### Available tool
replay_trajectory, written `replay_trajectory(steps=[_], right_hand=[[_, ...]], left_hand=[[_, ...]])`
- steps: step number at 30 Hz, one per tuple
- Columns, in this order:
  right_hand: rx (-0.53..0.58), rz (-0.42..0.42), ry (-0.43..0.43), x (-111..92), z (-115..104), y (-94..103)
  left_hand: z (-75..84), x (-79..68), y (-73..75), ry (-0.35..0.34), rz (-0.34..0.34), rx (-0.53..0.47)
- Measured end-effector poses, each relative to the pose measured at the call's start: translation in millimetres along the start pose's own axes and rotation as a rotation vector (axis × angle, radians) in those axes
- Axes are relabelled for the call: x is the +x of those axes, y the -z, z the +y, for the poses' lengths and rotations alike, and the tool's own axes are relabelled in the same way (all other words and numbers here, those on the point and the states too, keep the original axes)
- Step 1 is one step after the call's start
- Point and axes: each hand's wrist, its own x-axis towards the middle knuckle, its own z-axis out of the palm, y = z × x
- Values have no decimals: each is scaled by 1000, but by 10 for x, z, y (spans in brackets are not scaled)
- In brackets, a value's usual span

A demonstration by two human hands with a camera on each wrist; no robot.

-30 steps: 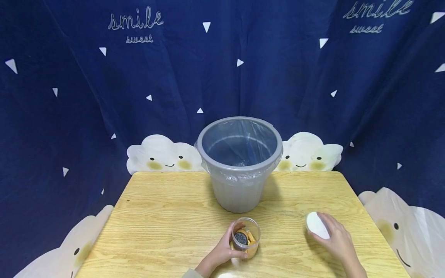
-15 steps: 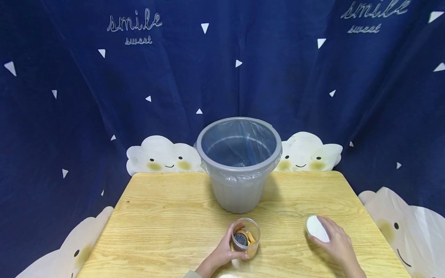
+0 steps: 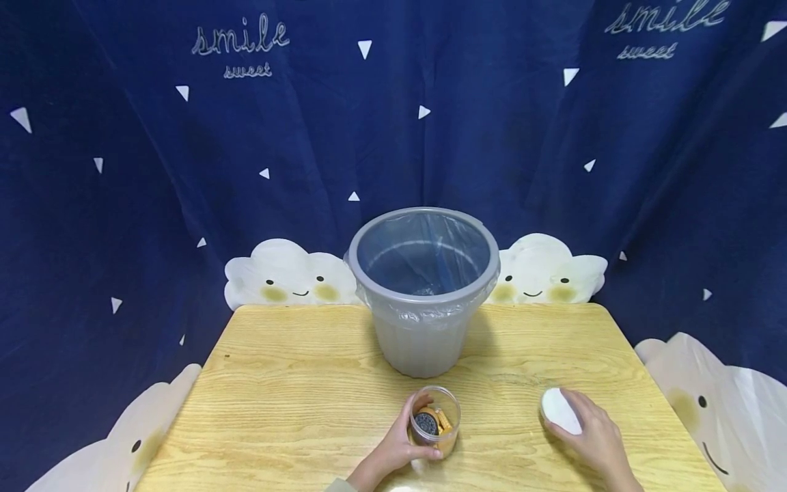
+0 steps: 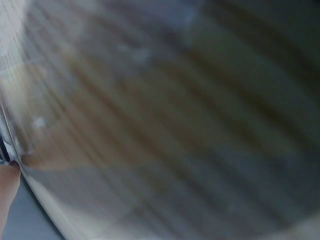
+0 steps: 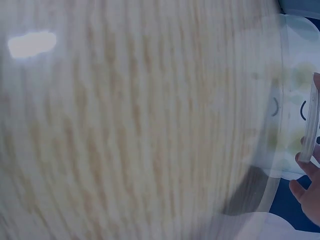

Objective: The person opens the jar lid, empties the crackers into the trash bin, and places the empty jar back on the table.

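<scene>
At the near middle of the table, my left hand (image 3: 393, 447) grips a clear round jar (image 3: 453, 439) around its side, thumb in front. The jar has no lid on and stands upright. Inside it lie a dark round sandwich cookie (image 3: 425, 424) and several orange-yellow snack pieces (image 3: 444, 419). On the right, my right hand (image 3: 595, 432) holds a white round lid (image 3: 559, 411) by its edge, tilted above the table. The right wrist view shows the clear rim of that lid (image 5: 310, 125) between the fingers (image 5: 309, 170). The left wrist view is mostly blurred wood grain.
A grey bin (image 3: 421, 348) with a clear plastic liner stands behind the jar. The wooden table (image 3: 295, 383) reaches back to a dark blue curtain (image 3: 307, 150) with white triangles and cloud faces.
My right hand has drawn slightly toward me with the lid. The left hand and the jar have stayed in place.
</scene>
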Motion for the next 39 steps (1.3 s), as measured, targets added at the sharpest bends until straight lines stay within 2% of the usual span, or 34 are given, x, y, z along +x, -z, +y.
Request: replay_trajectory(steps=[3, 10, 17, 27, 39], right_hand=[[-8, -5, -12, -19, 1, -27], [-11, -5, -28, -57, -11, -77], [-18, -16, -38, -100, -5, -117], [-57, -49, -59, -125, 10, -161], [-81, -124, -108, -149, 27, -201]], left_hand=[[6, -3, -12, 0, 10, 22], [-14, 1, -23, -49, 20, 40], [-30, 13, -33, -46, 22, 2], [-39, 32, -31, -30, 27, 9], [-50, 42, -30, -35, 34, -9]])
